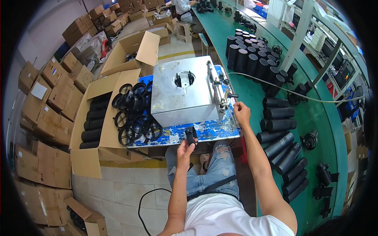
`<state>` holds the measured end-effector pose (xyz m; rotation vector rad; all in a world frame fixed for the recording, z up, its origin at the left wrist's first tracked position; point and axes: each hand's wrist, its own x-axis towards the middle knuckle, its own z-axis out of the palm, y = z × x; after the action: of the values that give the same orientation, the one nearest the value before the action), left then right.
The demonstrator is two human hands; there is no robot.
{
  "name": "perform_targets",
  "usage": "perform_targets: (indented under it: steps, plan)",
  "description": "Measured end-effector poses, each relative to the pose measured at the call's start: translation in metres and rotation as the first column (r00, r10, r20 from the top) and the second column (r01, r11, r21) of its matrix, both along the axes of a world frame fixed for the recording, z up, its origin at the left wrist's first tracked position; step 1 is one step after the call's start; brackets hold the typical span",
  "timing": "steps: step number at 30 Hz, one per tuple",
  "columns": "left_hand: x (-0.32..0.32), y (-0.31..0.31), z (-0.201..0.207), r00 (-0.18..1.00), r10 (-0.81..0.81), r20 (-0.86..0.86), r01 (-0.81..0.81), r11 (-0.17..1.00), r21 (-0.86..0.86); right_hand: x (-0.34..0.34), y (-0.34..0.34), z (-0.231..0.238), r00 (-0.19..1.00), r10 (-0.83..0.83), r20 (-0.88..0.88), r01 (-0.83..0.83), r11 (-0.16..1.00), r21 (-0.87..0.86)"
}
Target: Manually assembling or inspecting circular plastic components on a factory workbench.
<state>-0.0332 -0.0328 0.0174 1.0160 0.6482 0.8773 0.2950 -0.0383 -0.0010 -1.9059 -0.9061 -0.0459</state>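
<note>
My left hand [183,156] grips a black plastic ring-shaped part [191,135], raised just in front of the table edge. A silver metal box [181,96] stands on the blue, paint-worn table [177,133]. In its top is a round opening [184,79] with black prongs inside. My right hand [242,114] is beside the box's right side, fingers curled together close to a small black-handled lever [233,95] and metal fittings. Whatever those fingers may hold is too small to make out. Left of the box lies a pile of black ring-shaped frames [136,112].
An open carton [84,159] of black cylinders is at the left, with stacked cartons [43,165] beyond. The green workbench [244,84] at the right carries standing black cylinders [252,59], lying ones [285,151] and a hose [291,89]. Another person [183,10] sits far off.
</note>
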Motion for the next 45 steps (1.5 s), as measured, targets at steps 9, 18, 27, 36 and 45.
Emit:
perform_targets:
  steps: [9,18,27,36,45]
  plan:
    - [-0.001,0.000,-0.003,0.998,-0.015,-0.068,0.014,1.000,-0.009,0.001,0.000,-0.002,1.000,0.002,-0.005,-0.002,1.000,0.004]
    - [-0.001,0.002,-0.008,0.996,-0.022,-0.092,0.019,0.999,-0.036,-0.001,0.000,0.001,1.000,0.004,-0.006,-0.004,1.000,-0.007]
    - [-0.002,0.003,-0.011,0.994,-0.035,-0.100,0.031,0.999,-0.035,-0.001,0.000,0.000,1.000,0.005,-0.001,-0.005,1.000,0.007]
    - [-0.002,0.001,-0.012,0.995,-0.039,-0.094,0.036,0.999,-0.038,0.000,0.001,-0.002,1.000,0.002,0.002,-0.002,1.000,-0.002]
    - [-0.006,-0.001,-0.018,0.997,-0.061,-0.043,0.060,0.998,-0.013,-0.001,0.001,0.001,1.000,0.003,-0.010,-0.003,1.000,-0.009]
